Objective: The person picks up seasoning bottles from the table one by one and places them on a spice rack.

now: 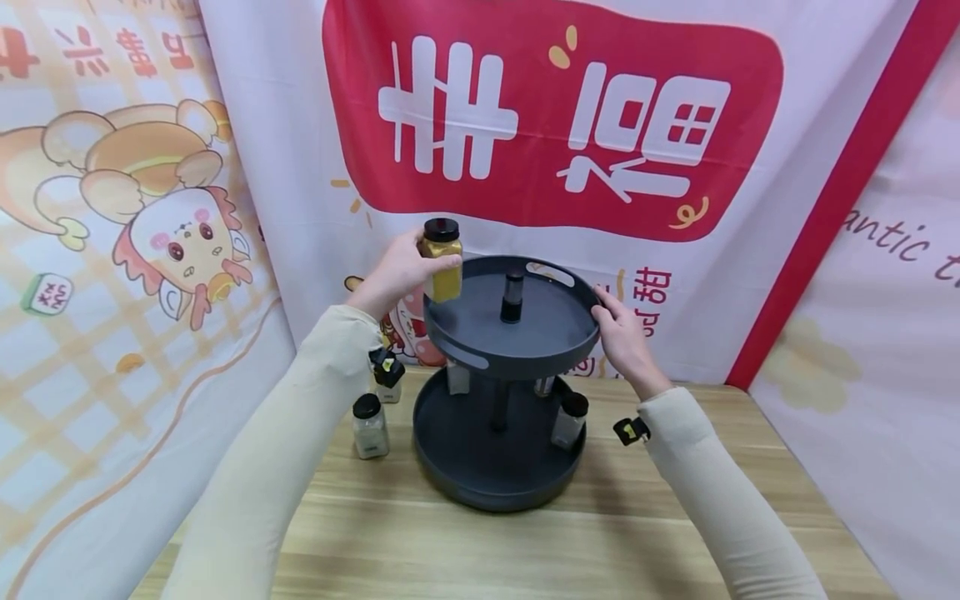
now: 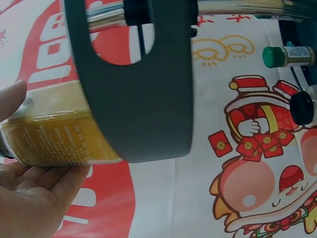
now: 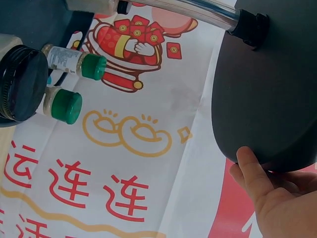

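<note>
My left hand (image 1: 408, 271) holds a square spice jar (image 1: 442, 279) of yellow powder with a black lid. The jar is upright at the left rim of the upper tray (image 1: 525, 329) of a dark grey two-tier rack. In the left wrist view, the thumb is on one side of the yellow jar (image 2: 54, 134) and the fingers are on the other. On the opposite side, my right hand (image 1: 626, 337) grips the upper tray's rim. The right wrist view shows a fingertip (image 3: 245, 154) against the tray's underside (image 3: 267, 94), with other fingers at its edge.
The lower tray (image 1: 480, 467) carries a black-lidded jar (image 1: 570, 421) and other containers, including green-capped bottles (image 3: 67, 105). Left of the rack, a black-lidded jar (image 1: 371, 429) stands on the wooden table (image 1: 600, 542), another behind it. A printed cloth (image 1: 285, 125) hangs behind.
</note>
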The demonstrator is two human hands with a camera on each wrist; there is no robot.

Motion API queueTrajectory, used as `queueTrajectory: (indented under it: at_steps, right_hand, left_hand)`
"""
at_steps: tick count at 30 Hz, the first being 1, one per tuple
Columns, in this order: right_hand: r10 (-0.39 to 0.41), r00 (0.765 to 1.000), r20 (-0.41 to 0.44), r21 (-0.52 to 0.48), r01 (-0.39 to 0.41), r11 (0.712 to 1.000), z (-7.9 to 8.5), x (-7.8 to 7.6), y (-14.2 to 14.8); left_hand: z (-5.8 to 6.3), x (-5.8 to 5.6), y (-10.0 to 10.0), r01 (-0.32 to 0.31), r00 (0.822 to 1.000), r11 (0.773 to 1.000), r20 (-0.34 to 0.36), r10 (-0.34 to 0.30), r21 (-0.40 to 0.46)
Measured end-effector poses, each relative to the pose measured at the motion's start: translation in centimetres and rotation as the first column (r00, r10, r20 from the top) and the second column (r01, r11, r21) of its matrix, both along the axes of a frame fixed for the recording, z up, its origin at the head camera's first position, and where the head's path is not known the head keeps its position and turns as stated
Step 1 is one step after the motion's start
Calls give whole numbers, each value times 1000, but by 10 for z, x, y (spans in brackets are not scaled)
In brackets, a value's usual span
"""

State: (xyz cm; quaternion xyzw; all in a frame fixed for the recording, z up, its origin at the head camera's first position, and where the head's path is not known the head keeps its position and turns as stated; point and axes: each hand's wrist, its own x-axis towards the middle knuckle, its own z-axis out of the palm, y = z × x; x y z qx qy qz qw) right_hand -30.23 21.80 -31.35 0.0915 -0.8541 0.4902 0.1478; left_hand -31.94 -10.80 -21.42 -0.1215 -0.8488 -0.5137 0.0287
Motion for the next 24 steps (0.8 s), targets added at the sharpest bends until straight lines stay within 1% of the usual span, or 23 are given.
queueTrajectory:
  at_steps: [3, 7, 10, 13, 18, 24]
  right_hand:
    - [-3, 1000, 2, 2, 3, 1000, 0, 0, 0]
    - [-4, 1000, 4, 1, 4, 1000, 0, -1, 0]
    - [-1, 1000, 5, 1, 1, 1000, 0, -1, 0]
    - [1, 1000, 4, 1, -1, 1000, 0, -1, -1]
    - [-3, 1000, -6, 0, 3, 1000, 0, 0, -2]
    - [-15, 1000, -10, -6, 15, 1000, 0, 0, -1]
  left_hand:
    - [-2, -3, 3, 4, 1000, 1000, 4, -4, -3]
    - [-4, -6, 7, 21, 1000, 1000, -1, -21, 18]
    - [-5, -10, 10, 21, 1000, 999, 1, -21, 24]
    - [-5, -14, 12, 8, 1000, 1000, 9, -8, 3]
    - [-8, -18, 11, -15, 1000, 1000, -2, 15, -28]
    - [-15, -24, 13, -1, 1000, 998, -11, 1, -58]
